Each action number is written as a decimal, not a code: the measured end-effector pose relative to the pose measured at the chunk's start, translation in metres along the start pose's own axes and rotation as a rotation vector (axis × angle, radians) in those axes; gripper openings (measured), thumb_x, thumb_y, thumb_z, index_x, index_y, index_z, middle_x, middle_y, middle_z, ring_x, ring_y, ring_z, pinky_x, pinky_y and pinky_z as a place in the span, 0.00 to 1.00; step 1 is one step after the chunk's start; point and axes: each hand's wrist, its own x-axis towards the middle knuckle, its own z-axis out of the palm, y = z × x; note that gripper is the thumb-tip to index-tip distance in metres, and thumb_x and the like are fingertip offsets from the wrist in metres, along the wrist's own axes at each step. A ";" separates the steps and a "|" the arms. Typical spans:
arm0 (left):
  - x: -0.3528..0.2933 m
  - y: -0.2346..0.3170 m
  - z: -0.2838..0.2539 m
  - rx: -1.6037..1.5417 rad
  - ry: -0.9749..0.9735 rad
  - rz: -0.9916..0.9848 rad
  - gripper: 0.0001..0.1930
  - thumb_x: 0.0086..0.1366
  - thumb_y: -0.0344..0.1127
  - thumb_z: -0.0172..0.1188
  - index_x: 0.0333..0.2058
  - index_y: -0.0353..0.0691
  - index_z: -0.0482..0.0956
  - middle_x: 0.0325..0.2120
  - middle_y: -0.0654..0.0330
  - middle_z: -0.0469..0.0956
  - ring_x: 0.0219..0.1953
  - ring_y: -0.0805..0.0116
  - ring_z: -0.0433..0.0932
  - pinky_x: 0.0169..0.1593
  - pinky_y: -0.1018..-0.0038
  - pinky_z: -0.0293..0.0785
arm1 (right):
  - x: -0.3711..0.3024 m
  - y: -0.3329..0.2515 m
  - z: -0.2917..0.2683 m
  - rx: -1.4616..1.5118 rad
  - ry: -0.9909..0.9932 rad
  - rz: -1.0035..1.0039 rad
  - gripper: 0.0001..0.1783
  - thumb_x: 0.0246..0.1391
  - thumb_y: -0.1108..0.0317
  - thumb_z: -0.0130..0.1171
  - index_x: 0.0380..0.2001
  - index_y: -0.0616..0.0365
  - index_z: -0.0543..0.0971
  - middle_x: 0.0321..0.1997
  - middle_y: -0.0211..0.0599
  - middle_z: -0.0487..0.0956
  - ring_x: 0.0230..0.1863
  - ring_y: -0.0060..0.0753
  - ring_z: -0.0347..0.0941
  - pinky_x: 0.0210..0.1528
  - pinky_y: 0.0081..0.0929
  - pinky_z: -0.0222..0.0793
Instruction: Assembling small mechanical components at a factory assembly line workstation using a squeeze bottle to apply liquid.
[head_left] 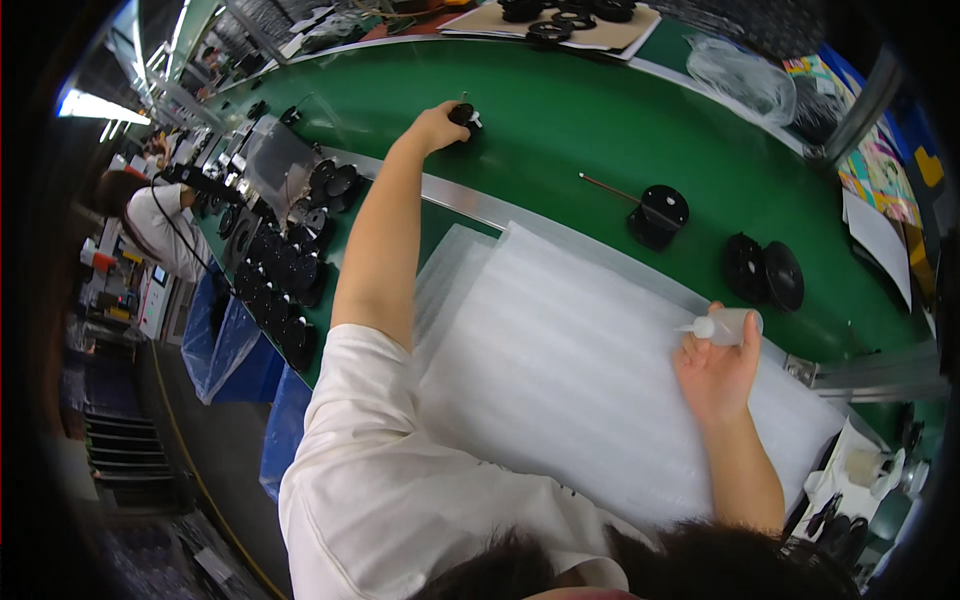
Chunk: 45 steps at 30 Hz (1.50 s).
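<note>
My left hand [436, 128] is stretched far forward over the green work surface [540, 110]. Its fingers are closed around a small black round part [462, 115] with a white piece on its side. Above the white foam sheet [560, 370], my right hand [712, 378] grips a translucent squeeze bottle [733, 327], its thin nozzle pointing left. Beyond that hand stands a black cylindrical cup [655, 228] with a thin brown stick [610, 187] leaning out to the left. Two black round parts [783, 275] lie close together to the cup's right.
Many black parts [285, 270] crowd the bench on the left, near a clear plastic box [275, 155]. Cardboard [480, 22] with black rings lies at the far side, beside a clear plastic bag [740, 80]. A metal post [865, 110] rises at right. Another person [160, 225] works at far left.
</note>
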 end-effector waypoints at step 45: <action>-0.250 0.178 0.066 -0.738 -0.066 1.199 0.24 0.41 0.24 0.57 0.40 0.22 0.63 0.34 0.42 0.67 0.31 0.56 0.69 0.36 0.70 0.70 | -0.066 -0.022 0.045 -1.463 -0.507 -1.157 0.27 0.44 0.54 0.57 0.44 0.50 0.58 0.29 0.42 0.67 0.22 0.31 0.58 0.24 0.31 0.50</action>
